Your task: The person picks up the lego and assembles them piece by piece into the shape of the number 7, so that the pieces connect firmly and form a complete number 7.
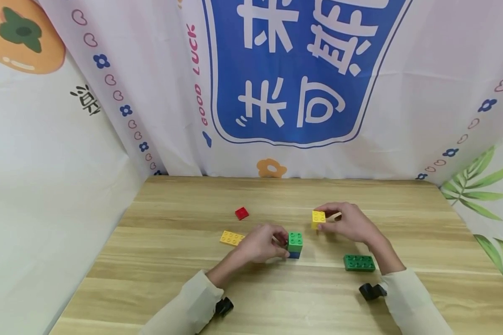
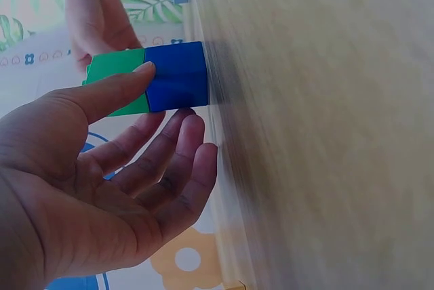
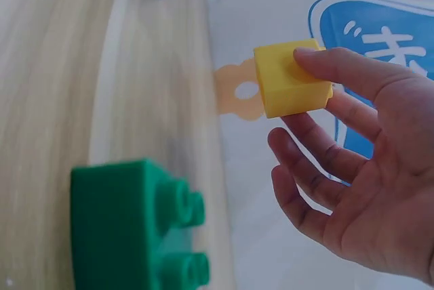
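My left hand [image 1: 261, 243] pinches a small stack between thumb and fingers: a light green brick [image 1: 295, 239] on top of a blue brick [image 2: 176, 76]. The stack stands upright at the table surface. To its right and a little farther back, my right hand [image 1: 347, 222] holds a yellow square brick [image 3: 291, 80] by thumb and fingertips. That brick is raised above the table, studs up, apart from the stack. In the right wrist view the stack's blue and green sides show at the top edge.
A dark green brick [image 1: 359, 263] lies near the right forearm. Left of the left hand is a flat yellow brick [image 1: 232, 237], partly covered by that hand. A small red piece [image 1: 241, 213] lies farther back on the wooden table [image 1: 176, 288]. A printed cloth [image 1: 176, 139] hangs behind.
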Action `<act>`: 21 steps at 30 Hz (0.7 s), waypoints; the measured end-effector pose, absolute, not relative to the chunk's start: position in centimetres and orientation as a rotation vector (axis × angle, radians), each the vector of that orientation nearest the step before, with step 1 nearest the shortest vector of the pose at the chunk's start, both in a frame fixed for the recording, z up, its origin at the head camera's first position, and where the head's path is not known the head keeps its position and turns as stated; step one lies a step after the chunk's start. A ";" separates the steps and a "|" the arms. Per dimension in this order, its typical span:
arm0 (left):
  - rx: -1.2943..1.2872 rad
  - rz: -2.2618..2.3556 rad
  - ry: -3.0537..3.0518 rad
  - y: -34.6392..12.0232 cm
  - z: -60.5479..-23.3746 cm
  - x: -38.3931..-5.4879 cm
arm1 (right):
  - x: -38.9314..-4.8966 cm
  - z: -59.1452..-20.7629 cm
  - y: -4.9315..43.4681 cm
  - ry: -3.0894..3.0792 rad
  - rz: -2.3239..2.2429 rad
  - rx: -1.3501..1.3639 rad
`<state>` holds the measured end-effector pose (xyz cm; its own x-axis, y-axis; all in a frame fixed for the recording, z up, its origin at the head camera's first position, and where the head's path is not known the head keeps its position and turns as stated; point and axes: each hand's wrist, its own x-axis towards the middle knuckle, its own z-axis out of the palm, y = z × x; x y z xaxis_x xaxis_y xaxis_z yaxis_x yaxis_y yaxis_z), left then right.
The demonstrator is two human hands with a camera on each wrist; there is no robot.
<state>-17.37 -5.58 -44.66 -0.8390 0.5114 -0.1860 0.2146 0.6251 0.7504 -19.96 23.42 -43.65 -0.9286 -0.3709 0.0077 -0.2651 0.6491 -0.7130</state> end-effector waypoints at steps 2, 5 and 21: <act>0.574 1.065 2.465 -5.6 -44.6 -17.4 | -19.7 -43.3 23.2 2.734 -1.164 -0.550; 0.569 1.059 2.464 -5.6 -44.5 -17.3 | -19.3 -42.8 22.7 2.749 -1.187 -0.586; 0.578 1.047 2.473 -5.5 -44.4 -17.4 | -17.3 -40.4 21.3 2.771 -1.267 -0.645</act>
